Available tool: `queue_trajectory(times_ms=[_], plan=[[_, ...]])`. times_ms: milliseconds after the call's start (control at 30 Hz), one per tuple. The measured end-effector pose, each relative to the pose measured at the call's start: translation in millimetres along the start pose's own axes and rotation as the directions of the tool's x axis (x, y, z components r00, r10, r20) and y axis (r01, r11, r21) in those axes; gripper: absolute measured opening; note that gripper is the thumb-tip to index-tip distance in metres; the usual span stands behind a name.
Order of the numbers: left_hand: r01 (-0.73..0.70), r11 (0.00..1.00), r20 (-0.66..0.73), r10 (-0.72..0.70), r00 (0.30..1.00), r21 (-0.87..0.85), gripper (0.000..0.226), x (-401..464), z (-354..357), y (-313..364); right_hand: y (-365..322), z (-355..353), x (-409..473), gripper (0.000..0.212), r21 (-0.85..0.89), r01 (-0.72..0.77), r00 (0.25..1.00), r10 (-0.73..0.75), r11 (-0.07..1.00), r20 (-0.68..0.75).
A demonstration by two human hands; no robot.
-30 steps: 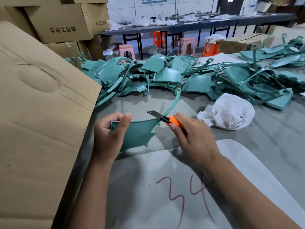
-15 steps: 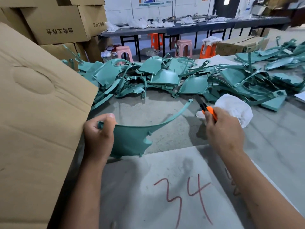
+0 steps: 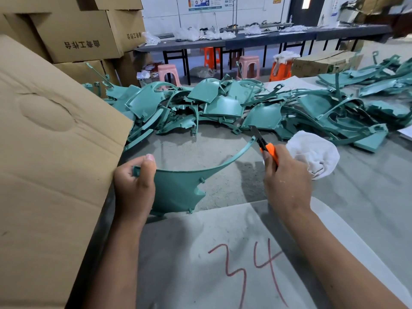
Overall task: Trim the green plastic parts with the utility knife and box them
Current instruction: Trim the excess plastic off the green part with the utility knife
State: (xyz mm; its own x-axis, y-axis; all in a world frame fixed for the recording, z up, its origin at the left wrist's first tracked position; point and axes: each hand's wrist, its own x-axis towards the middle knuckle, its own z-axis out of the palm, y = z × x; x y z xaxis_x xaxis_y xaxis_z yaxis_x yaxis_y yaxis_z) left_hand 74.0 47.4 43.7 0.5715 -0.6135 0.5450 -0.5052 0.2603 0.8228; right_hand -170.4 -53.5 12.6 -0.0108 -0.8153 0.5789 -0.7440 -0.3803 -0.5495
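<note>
A workshop with long dark benches and plastic stools at the back; in the foreground, a grey worktable (image 3: 223, 188) bore a pale sheet (image 3: 200, 253) marked "34" in red. A heap of green plastic parts (image 3: 223, 103) stretched across the far side of the table, with a crumpled white cloth (image 3: 312, 152) just beside it. A cardboard box flap (image 3: 55, 152) rose at the left edge, and stacked cartons (image 3: 78, 34) stood behind it.

Step in hand: trimming. The left hand (image 3: 133, 186) gripped the wide end of one green part (image 3: 178, 186), thumb curled over its top edge, holding it just above the table in front of the person. The right hand (image 3: 287, 181) was closed around the orange handle of the utility knife (image 3: 265, 146), blade extended and pointing away and up, its tip near the end of the part's long thin arm, whether touching or apart could not be told.

The part was a teal moulding: a broad, fin-shaped panel tapering into a slender curved strip, with small pegs and tabs along its lower edge. Any flash on the edges was too fine to make out.

Judged next move: the blade would need to be laid against the strip's edge and drawn along it with light pressure, the left hand bracing the flexible arm against bending. Boxing of this part was not yet done.
</note>
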Motion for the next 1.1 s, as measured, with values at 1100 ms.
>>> queue_trajectory(times_ms=[1100], plan=[[-0.035, 0.999, 0.028, 0.036, 0.999, -0.023, 0.038, 0.2, 1.0, -1.6, 4.3, -3.2, 4.4, 0.034, 0.020, -0.035, 0.999, 0.035, 0.999, 0.006]])
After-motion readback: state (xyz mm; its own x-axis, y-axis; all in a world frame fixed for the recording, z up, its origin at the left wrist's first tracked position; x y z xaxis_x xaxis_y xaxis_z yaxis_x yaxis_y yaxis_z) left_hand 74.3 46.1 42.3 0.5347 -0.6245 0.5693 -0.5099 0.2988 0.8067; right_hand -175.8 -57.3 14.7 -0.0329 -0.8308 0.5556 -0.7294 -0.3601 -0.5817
